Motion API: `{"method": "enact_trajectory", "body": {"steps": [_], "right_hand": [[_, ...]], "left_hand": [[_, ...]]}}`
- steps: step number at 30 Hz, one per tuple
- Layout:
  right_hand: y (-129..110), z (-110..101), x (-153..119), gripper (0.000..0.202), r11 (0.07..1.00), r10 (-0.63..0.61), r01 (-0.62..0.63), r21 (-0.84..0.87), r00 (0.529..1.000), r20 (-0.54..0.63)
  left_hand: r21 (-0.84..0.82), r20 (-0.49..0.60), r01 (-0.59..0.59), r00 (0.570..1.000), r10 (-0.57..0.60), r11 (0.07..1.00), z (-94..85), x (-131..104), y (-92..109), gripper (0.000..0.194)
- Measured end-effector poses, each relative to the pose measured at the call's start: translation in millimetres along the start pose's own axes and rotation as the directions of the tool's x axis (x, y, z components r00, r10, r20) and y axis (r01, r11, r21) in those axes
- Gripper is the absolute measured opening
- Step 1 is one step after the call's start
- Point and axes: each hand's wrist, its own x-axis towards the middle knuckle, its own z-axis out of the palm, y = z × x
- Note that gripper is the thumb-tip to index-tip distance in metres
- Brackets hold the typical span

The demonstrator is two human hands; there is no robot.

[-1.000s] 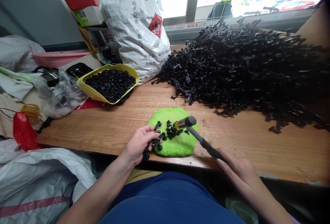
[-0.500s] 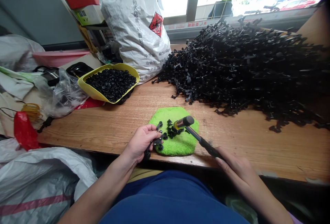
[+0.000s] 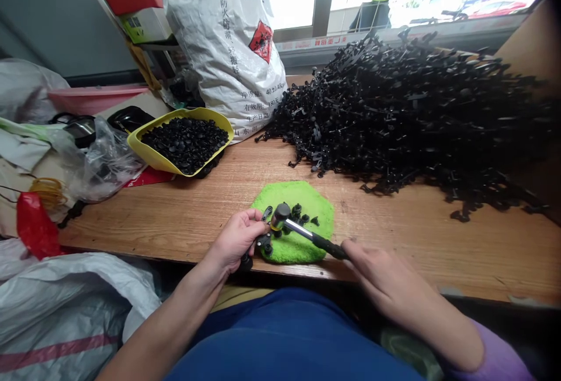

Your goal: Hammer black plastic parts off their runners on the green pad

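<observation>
- From my end I see the left grip (image 3: 236, 239) pinched narrow between thumb and fingers, holding a small bunch of black plastic parts (image 3: 265, 243) over the left edge of a green pad (image 3: 302, 249)
- My right grip (image 3: 385, 270) is closed around the dark handle of a hammer (image 3: 302, 231)
- The hammer's dark head is just beside the left fingertips, above the pad's left half; I cannot tell whether it touches the parts
- Loose black pieces (image 3: 297, 209) lie on the pad, to the right of the hammer's head and behind its shaft
- The pad lies flat near the front edge of the wooden surface (image 3: 184, 217)
- Off to the left I see a yellow scoop-shaped tray (image 3: 151, 158) filled with small black caps (image 3: 184, 141)
- A large heap of black parts (image 3: 394, 118) spreads across the back right of the surface
- Between tray and heap, further back, a white printed sack (image 3: 223, 48) stands upright, near the window
- A red plastic bag (image 3: 37, 226) is at the far left, near a coil of yellow cord (image 3: 47, 191)
</observation>
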Motion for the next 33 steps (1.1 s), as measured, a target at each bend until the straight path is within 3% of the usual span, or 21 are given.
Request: {"method": "enact_trajectory", "body": {"steps": [4, 8, 12, 16, 24, 27, 31, 33], "right_hand": [[3.6, 0.7, -2.5, 0.019, 0.999, -0.028, 0.031, 0.033, 0.997, -0.069], [2.0, -0.8, -3.0, 0.018, 0.997, -0.003, 0.004, -0.08, 1.0, 0.022], [-2.8, -5.8, -0.3, 0.018, 1.0, 0.012, -0.012, 0.011, 1.0, -0.023], [-2.0, -5.5, -0.1, 0.022, 0.998, 0.045, -0.042, -0.049, 0.998, 0.052], [1.6, 1.7, -1.5, 0.021, 0.997, -0.009, 0.009, -0.071, 1.0, -0.003], [-0.4, 1.4, 0.6, 0.02, 0.999, -0.015, 0.013, -0.039, 0.999, -0.034], [0.8, 2.3, 2.4, 0.024, 0.999, 0.02, -0.019, -0.042, 1.0, 0.024], [5.6, 3.2, -0.4, 0.026, 0.998, 0.017, -0.019, 0.062, 0.999, 0.034]], "left_hand": [[0.014, 0.006, 0.006, 1.0, -0.006, 1.0, -0.2, -0.3, 0.9, 0.02], [0.032, 0.0, 0.022, 1.0, -0.022, 0.999, -1.0, 0.1, 1.9, 0.019], [0.018, 0.033, 0.033, 0.999, -0.033, 0.999, -2.4, 1.4, 1.3, 0.019], [0.031, 0.046, 0.041, 0.998, -0.042, 0.999, -2.8, 2.7, 0.1, 0.019], [0.038, 0.057, 0.044, 0.997, -0.046, 0.998, -6.1, 2.8, -0.9, 0.019], [0.033, 0.074, 0.043, 0.996, -0.046, 0.999, -5.0, 4.0, -1.9, 0.019], [0.0, 0.082, 0.063, 0.995, -0.062, 0.998, 0.2, 2.6, -3.7, 0.019], [-0.046, 0.088, 0.049, 0.995, -0.045, 0.998, -7.3, -2.6, -1.3, 0.019]]}}
